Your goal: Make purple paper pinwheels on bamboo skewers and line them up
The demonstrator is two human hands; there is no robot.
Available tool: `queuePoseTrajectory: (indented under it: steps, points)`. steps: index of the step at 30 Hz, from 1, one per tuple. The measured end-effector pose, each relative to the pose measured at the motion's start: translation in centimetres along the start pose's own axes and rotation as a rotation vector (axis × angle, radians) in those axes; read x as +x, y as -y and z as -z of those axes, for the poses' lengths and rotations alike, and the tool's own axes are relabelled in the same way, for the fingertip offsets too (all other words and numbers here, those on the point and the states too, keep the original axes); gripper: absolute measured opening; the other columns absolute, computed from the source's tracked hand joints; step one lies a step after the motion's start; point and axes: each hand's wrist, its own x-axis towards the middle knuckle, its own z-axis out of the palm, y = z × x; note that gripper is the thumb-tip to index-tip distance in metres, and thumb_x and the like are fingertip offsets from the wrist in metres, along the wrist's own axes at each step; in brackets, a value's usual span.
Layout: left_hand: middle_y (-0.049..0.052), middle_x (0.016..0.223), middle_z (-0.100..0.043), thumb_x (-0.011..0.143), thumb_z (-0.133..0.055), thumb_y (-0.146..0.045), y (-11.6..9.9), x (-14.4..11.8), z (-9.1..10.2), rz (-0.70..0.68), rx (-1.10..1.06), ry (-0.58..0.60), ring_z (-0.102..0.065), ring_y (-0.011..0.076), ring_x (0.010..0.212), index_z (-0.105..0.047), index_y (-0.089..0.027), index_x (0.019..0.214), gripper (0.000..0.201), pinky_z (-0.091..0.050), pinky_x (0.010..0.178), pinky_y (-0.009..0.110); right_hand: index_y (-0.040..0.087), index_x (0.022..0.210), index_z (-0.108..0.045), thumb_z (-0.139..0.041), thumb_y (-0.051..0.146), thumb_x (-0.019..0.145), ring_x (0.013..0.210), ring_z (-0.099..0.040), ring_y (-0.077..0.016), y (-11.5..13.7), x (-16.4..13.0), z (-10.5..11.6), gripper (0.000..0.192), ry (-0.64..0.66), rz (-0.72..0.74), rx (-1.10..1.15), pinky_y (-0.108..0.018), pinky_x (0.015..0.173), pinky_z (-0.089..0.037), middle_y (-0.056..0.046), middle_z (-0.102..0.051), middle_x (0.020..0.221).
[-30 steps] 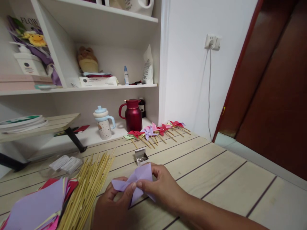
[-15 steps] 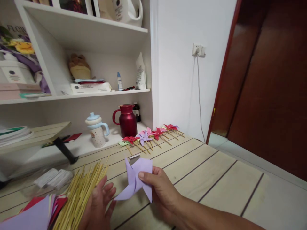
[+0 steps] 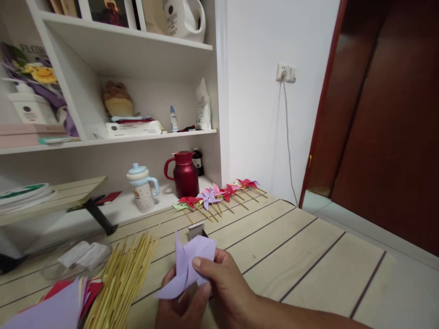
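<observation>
We see our right hand [image 3: 222,285] pinching the folded purple paper pinwheel [image 3: 187,267] above the bench's [image 3: 308,256] near edge, thumb on its centre. Our left hand [image 3: 181,308] cups it from below. Bamboo sticks [image 3: 123,278] lie just beside, finished pinwheels [image 3: 216,196] along the far edge.

left hand [image 3: 181,308]: cut off by the bottom edge; its fingers sit behind the purple paper pinwheel [image 3: 188,267], so its grip cannot be told
right hand [image 3: 222,288]: thumb on the paper; the other fingers are hidden behind it
small box [image 3: 197,230]: lower part hidden by the pinwheel; contents not visible
coloured paper sheets [image 3: 58,304]: run off the bottom-left corner
bamboo sticks [image 3: 120,278]: lower ends cut off
box labels on the shelf [image 3: 133,129]: too small to read
</observation>
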Motion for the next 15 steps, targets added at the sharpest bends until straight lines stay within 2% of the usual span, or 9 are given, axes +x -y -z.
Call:
queuePoseTrajectory:
  steps: [5,7,12,15]
  points:
    - [0.006,0.089,-0.079,0.054,-0.083,-0.025,-0.8,-0.2,-0.8,-0.018,-0.149,-0.005,-0.074,0.0299,0.094,-0.058,-0.020,0.115,0.067,-0.059,0.083,0.038,0.012,0.077,-0.073,-0.086,0.030,0.060,0.061,-0.064,-0.0173,-1.1,0.5,-0.2,0.028,-0.064,0.006,-0.002,-0.030,0.067,-0.050,-0.005,-0.071,0.067]
    - [0.006,0.087,-0.080,0.057,-0.082,-0.022,-0.9,-0.2,-0.8,0.007,-0.154,-0.018,-0.074,0.0298,0.094,-0.060,-0.020,0.112,0.060,-0.059,0.083,0.038,0.012,0.077,-0.072,-0.086,0.029,0.060,0.061,-0.064,-0.0170,-1.3,0.7,0.0,0.028,-0.096,0.000,0.002,-0.029,0.065,-0.050,-0.005,-0.071,0.066]
    - [0.007,0.085,-0.080,0.064,-0.079,-0.023,-1.7,-0.2,-0.5,0.069,-0.091,-0.026,-0.073,0.0300,0.097,-0.068,-0.019,0.091,0.030,-0.056,0.089,0.040,0.012,0.083,-0.072,-0.088,0.030,0.058,0.065,-0.064,-0.0175,-1.7,0.9,0.5,0.034,-0.158,0.041,-0.008,-0.027,0.063,-0.050,-0.006,-0.073,0.073]
    - [0.005,0.084,-0.079,0.063,-0.080,-0.028,-2.4,-0.4,-0.6,0.034,-0.111,0.004,-0.073,0.0292,0.097,-0.068,-0.019,0.087,0.028,-0.055,0.087,0.037,0.012,0.081,-0.073,-0.088,0.030,0.060,0.065,-0.064,-0.0166,-1.8,0.9,0.4,0.032,-0.143,0.039,-0.035,-0.028,0.067,-0.050,-0.005,-0.072,0.072]
